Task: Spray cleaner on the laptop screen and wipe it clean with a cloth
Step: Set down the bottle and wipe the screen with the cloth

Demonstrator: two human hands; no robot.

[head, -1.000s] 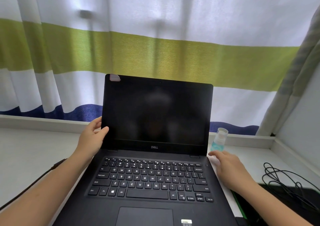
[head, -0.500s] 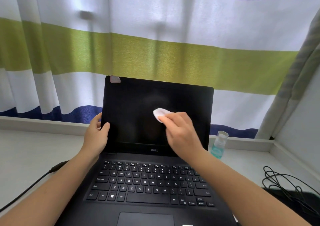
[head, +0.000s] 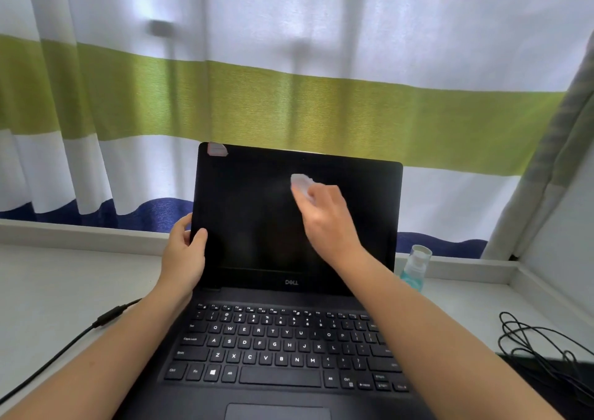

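Observation:
An open black laptop [head: 257, 339] stands in front of me, its dark screen [head: 250, 213] upright. My right hand [head: 328, 220] presses a small white cloth [head: 300, 181] against the upper middle of the screen. My left hand [head: 184, 255] grips the left edge of the lid, thumb on the bezel. A small clear spray bottle [head: 414, 267] with blue liquid stands on the desk just right of the screen, partly hidden behind it.
The laptop sits on a white desk [head: 64, 291] before a striped curtain [head: 289, 98]. A black power cable [head: 80, 332] runs off to the left. Tangled black cords [head: 540, 352] lie at the right on a dark object.
My right hand lifted from the desk beside the bottle with the cloth, reached the screen, and has moved up and slightly right across it. The left hand keeps its hold on the lid.

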